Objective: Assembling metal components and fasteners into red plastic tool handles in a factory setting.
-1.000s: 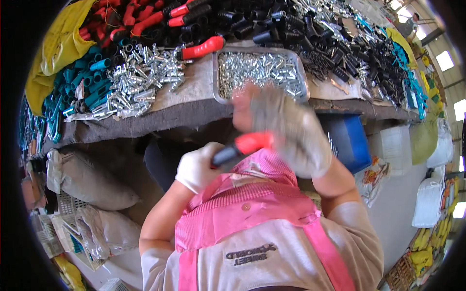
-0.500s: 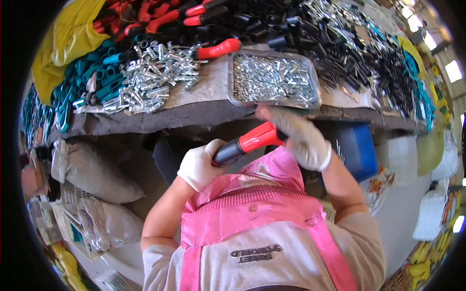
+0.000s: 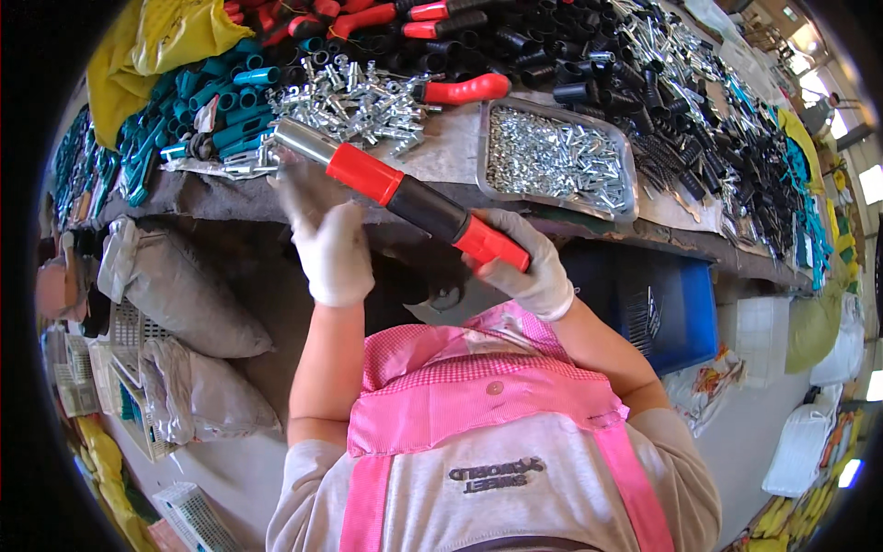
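Note:
My right hand (image 3: 533, 267), in a white glove, is closed around the lower end of a red-and-black tool handle (image 3: 428, 210). The handle slants up to the left and ends in a shiny silver tube (image 3: 306, 140), near the heap of metal fittings. Just below that tube is my gloved left hand (image 3: 333, 253), its blurred fingers stretched upward and apart from the thumb. I see nothing held in it. Silver fittings (image 3: 359, 106) lie heaped on the bench beyond, with a red handle (image 3: 467, 89) beside them.
A metal tray (image 3: 556, 161) of small pins stands at the bench edge. Teal parts (image 3: 221, 115) lie left, black sleeves (image 3: 570, 69) and rods lie right. Under the bench stand a blue bin (image 3: 681, 308) and a filled sack (image 3: 184, 290). Yellow cloth (image 3: 156, 51) covers the far left.
The red-and-black handle now lies in my right hand, angled up-left, with a silver tube showing at its end. My left hand has let go and moved up-left toward the fittings.

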